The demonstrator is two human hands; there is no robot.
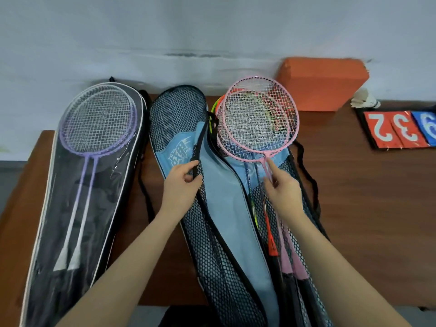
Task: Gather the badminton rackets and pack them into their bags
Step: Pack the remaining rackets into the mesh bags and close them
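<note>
Pink rackets [257, 119], two, held by right hand [282, 192]; left hand [181, 185] pinches blue bag [226, 208]

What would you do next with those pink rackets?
Probably slide the pink rackets down into the blue mesh bag. The left hand holds the bag's flap edge open, the right hand pinches their shafts, and their heads lie above the opening.
</note>
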